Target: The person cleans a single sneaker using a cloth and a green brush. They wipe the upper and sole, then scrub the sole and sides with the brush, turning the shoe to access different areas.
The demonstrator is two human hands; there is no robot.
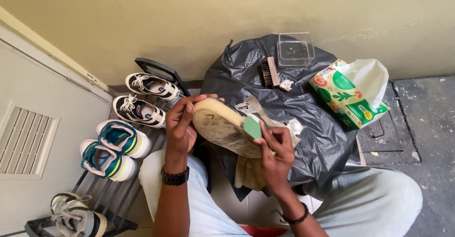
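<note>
My left hand (180, 123) grips the toe end of a shoe (222, 125) turned sole up, its pale sole dirty and scuffed. My right hand (277, 154) holds a small green block (252, 127) pressed against the sole's right edge. A beige cloth (249, 170) lies under the shoe on my lap. I wear a black watch on the left wrist and a dark band on the right.
A black plastic bag (308, 109) is spread on the floor, with a wooden brush (270, 72), a clear plastic box (295, 49) and crumpled tissue (286, 84) on it. A tissue pack (350, 92) lies at the right. A shoe rack (102, 194) with several sneakers stands at the left.
</note>
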